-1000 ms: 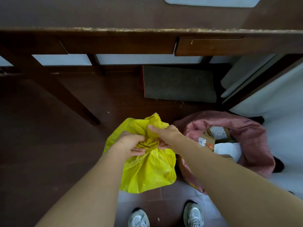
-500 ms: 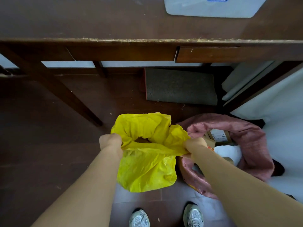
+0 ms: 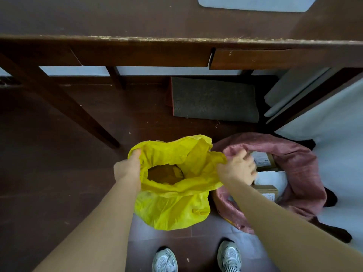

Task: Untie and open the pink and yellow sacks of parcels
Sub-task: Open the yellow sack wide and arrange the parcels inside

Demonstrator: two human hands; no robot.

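The yellow sack (image 3: 172, 195) stands on the floor just left of the pink sack (image 3: 298, 173), touching it. Its mouth gapes, with a brown parcel (image 3: 167, 173) showing inside. The left hand (image 3: 128, 167) grips the yellow rim on the side away from the pink sack. The right hand (image 3: 238, 167) is blurred at the rim nearest the pink sack; I cannot tell whether it grasps the plastic or has let go. The pink sack lies open too, with boxes (image 3: 263, 160) visible. The step in hand looks like the final widening; next, probably fold the yellow rim down and release.
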